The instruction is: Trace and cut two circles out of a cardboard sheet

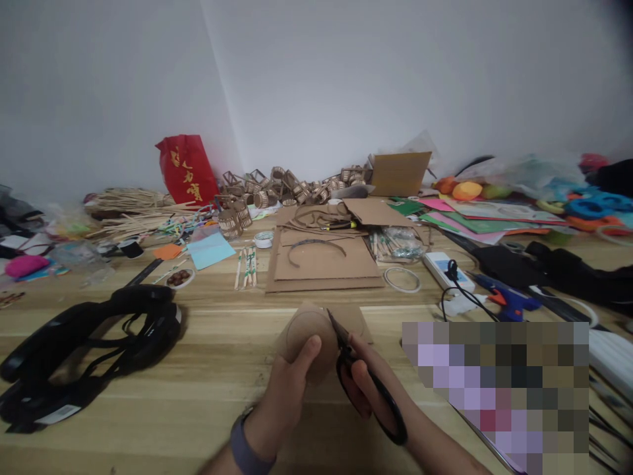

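Note:
My left hand [287, 389] grips a piece of brown cardboard [311, 333] with a circle drawn on it, thumb pressed on its face. A grey band sits on that wrist. My right hand [368, 382] is closed through the handles of black scissors [363, 379]. The scissor blades point up and away, cutting into the cardboard along the right side of the circle. Both hands are low in the middle of the view, above the wooden table [212, 356].
A black strapped headset [89, 346] lies at the left. Flat cardboard sheets [321, 260] with curved strips lie ahead, with a tape ring [402, 279], a power strip [448, 270] and a blue glue gun [504, 300] to the right. Small cardboard lanterns [291, 185], a red bag [186, 168] and coloured paper [475, 218] line the wall.

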The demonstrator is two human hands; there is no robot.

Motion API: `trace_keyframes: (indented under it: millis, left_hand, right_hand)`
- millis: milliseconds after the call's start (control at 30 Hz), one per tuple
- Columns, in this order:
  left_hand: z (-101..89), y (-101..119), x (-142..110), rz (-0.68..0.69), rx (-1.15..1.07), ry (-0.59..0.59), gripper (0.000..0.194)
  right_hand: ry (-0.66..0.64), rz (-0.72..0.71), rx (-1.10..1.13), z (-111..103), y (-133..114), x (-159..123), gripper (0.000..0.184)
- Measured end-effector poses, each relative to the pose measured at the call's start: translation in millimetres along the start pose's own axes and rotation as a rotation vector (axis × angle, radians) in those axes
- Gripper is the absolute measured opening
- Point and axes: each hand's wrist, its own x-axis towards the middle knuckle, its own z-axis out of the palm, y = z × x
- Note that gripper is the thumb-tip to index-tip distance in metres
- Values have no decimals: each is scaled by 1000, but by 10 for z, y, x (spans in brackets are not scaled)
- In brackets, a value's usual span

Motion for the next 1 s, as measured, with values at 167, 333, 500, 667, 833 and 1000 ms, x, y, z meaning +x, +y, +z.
trace_keyframes:
  millis: [167, 333, 500, 667, 833, 1000]
  left_hand:
    - [-39, 13, 0, 20, 52, -38, 54]
    - [-25, 11, -9, -7, 26, -36, 55]
    - [4, 7, -15, -13, -4, -46, 54]
    - [-11, -11, -5, -25, 10, -52, 54]
    - [-25, -29, 9, -24, 13, -22, 52]
    - [-22, 6, -6, -11, 49, -14, 53]
  right_hand:
    - [-65, 36, -41, -22, -24, 10, 86]
    - [-107, -11, -29, -39, -32, 12, 84]
    - [-124, -13, -35, -37, -38, 25, 83]
    - [-118, -14, -50, -46, -8, 24, 89]
    - [-106, 1, -80, -61, -1, 3, 86]
    - [-95, 1, -98, -50, 0, 9, 81]
